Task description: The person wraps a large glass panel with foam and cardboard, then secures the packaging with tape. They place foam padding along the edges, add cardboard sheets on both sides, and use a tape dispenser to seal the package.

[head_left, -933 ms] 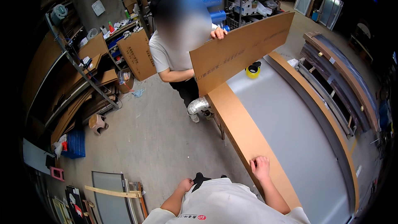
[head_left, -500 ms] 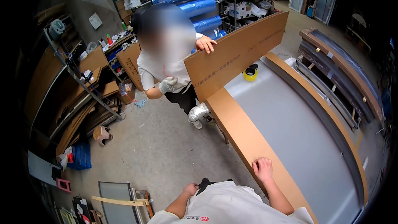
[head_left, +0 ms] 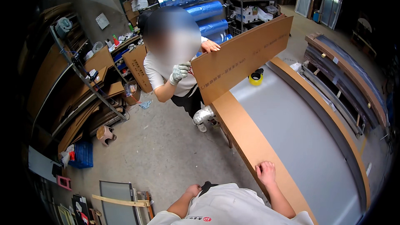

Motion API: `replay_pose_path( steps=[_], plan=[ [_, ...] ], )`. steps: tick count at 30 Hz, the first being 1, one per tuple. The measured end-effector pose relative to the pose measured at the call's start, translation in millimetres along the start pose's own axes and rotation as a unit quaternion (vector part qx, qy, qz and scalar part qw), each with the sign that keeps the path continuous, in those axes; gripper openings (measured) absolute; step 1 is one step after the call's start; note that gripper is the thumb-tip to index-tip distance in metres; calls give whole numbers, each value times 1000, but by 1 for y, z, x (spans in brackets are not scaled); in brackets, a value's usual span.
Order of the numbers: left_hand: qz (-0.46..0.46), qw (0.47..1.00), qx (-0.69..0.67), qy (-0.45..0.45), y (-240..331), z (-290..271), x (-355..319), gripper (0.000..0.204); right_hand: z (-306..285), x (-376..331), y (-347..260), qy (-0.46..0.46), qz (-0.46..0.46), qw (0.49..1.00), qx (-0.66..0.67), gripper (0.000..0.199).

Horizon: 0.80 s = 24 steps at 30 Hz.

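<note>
I see my right hand (head_left: 266, 173) resting on the near stretch of a long brown cardboard strip (head_left: 246, 137) that lies flat along the left edge of the grey worktable (head_left: 300, 137). The fingers are curled down onto the cardboard, pressing on it rather than wrapped around anything. My left hand (head_left: 193, 190) hangs low by my waist, off the table, loosely closed; I cannot tell whether it holds anything.

The strip's long axis runs away from me, from the near edge by my hand up and to the left, towards the far end of the table. There it meets a large cardboard sheet (head_left: 243, 58) standing upright on its long edge, its length running across the table from lower left to upper right.

A co-worker stands at the far left corner of the table, one bare hand (head_left: 209, 46) on the sheet's top corner and a gloved hand (head_left: 180, 73) at its left end. A yellow tape roll (head_left: 256, 77) sits on the grey surface just behind the sheet. Blue film rolls (head_left: 208, 12) are stacked beyond, and flat cardboard stock (head_left: 83, 100) leans on racks to the left.
</note>
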<state>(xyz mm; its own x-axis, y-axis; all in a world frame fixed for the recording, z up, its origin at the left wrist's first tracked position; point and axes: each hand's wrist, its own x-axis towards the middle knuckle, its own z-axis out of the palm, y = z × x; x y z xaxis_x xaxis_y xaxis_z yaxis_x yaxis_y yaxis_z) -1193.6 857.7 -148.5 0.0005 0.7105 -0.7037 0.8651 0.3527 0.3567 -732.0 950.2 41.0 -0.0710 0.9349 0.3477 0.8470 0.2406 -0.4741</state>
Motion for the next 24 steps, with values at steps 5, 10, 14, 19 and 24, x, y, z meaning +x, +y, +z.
replay_pose_path(
  steps=[5, 10, 14, 19, 24],
  plan=[
    [1, 1000, 8, -5, -5, 2, 2, 43, 0, 0, -1, 4, -4, 1000, 1, 15],
    [0, 1000, 5, -10, -6, 3, 2, 44, 2, -1, 0, 23, -14, 1000, 5, 18],
    [-4, 1000, 0, -2, -13, 5, 2, 44, 4, -1, -3, 23, -22, 999, 3, 17],
    [14, 999, 20, -28, 6, -2, 13, 44, -1, -9, 9, 25, -1, 1000, -18, 17],
    [23, 999, -34, 29, -44, 22, 33, 43, 1, 3, 2, 16, -22, 1000, -9, 17]
  ],
)
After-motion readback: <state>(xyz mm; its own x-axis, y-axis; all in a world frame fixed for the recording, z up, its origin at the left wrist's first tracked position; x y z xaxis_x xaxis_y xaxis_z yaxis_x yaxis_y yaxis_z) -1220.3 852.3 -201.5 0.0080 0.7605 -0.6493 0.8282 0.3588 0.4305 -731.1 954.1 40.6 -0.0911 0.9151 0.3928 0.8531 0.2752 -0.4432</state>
